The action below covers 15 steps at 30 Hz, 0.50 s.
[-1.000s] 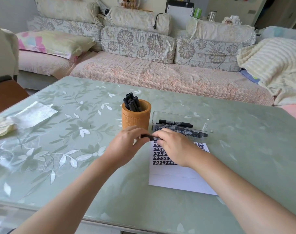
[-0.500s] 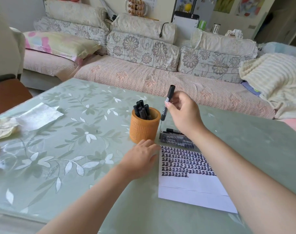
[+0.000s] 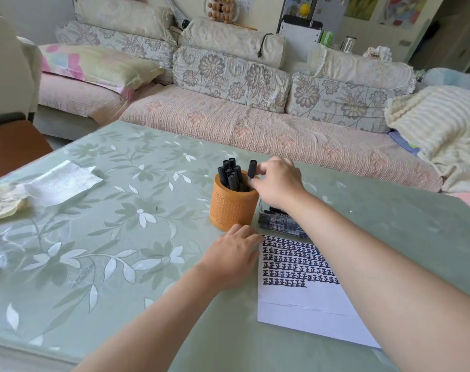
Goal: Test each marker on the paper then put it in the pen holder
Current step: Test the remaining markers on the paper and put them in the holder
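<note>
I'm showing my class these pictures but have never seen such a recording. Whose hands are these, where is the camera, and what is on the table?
No machine here: these are a person's two bare hands, filmed by one wide-angle camera worn on the head, looking down. On the green table stand an orange pen holder with black markers in it, a clear box of more, and a paper sheet with rows of test marks. The right hand pinches a black marker upright at the holder's mouth. The left hand rests flat on the table beside it, holding nothing.
</note>
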Tool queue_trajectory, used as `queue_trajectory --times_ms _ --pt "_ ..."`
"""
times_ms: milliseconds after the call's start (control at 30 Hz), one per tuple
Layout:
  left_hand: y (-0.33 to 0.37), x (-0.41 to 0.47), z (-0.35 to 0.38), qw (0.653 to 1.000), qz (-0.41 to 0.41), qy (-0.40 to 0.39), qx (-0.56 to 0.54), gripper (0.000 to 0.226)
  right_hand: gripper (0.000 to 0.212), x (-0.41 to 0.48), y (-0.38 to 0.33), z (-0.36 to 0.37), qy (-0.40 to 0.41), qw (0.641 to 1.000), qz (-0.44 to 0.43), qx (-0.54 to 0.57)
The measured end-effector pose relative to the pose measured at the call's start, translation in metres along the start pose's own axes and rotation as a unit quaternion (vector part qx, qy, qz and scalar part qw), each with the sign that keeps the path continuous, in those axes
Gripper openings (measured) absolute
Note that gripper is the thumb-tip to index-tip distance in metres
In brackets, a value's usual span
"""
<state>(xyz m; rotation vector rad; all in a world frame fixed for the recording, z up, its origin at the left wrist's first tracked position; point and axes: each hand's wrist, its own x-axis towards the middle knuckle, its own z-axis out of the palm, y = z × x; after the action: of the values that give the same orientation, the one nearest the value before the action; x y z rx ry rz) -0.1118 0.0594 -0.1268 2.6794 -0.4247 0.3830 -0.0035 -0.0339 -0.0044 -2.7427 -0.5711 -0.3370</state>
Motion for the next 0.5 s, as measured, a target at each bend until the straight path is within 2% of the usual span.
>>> queue_trajectory --times_ms 67,167,200,300,367,500 --pt "0.002 0.001 0.0 1.0 -0.004 -0.005 0.001 0.037 0.021 0.005 -0.001 0.0 -0.058 0.998 0.035 0.014" --pt "0.003 0.002 0.002 1.0 -0.002 -0.004 0.004 0.054 0.015 0.007 -0.003 -0.005 -0.132 0.988 0.017 0.077" --pt "0.003 0.003 0.003 1.0 -0.001 -0.002 0.004 0.057 0.013 0.006 -0.001 -0.007 -0.138 0.985 0.0 0.104" --pt "0.002 0.003 0.005 1.0 -0.001 0.007 0.005 0.059 0.033 -0.001 0.017 -0.01 -0.096 0.984 -0.019 0.148" --pt "0.002 0.004 0.005 1.0 -0.002 0.008 0.001 0.06 0.035 -0.007 0.04 -0.007 -0.073 0.99 -0.001 0.121" --pt "0.003 0.004 0.008 1.0 -0.002 0.007 0.002 0.058 0.029 -0.02 0.082 0.003 -0.129 0.991 0.015 -0.025"
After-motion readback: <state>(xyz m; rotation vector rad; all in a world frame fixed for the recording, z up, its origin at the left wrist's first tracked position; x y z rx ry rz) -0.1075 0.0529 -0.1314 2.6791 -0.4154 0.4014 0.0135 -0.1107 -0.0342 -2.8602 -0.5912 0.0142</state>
